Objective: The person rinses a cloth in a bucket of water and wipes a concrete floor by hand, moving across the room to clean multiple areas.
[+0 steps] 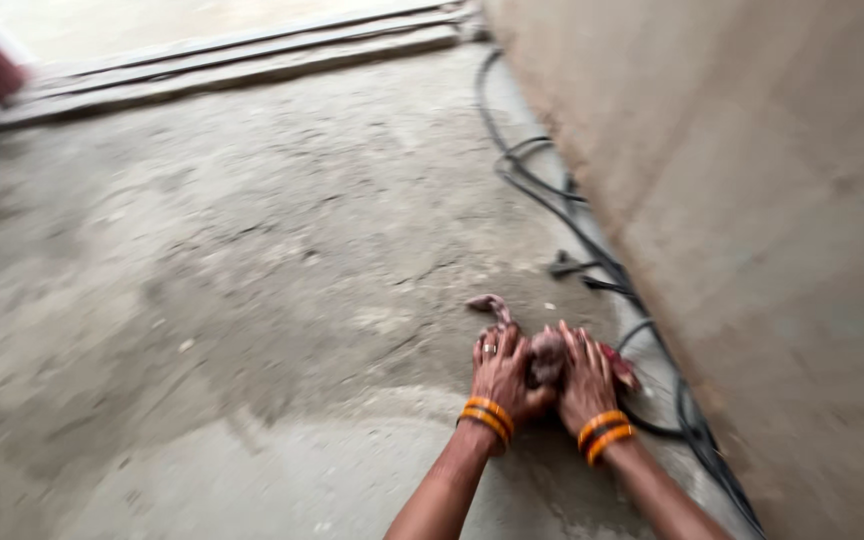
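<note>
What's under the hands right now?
A crumpled reddish cloth lies on the concrete floor, pressed down by the left hand and right hand. Its ends stick out on either side. The hands cover its middle, and blur hides detail.

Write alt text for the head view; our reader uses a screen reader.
Two hands, left and right, press a wadded cloth onto a dusty concrete floor. Black cables trail along a plain wall on the right.
</note>
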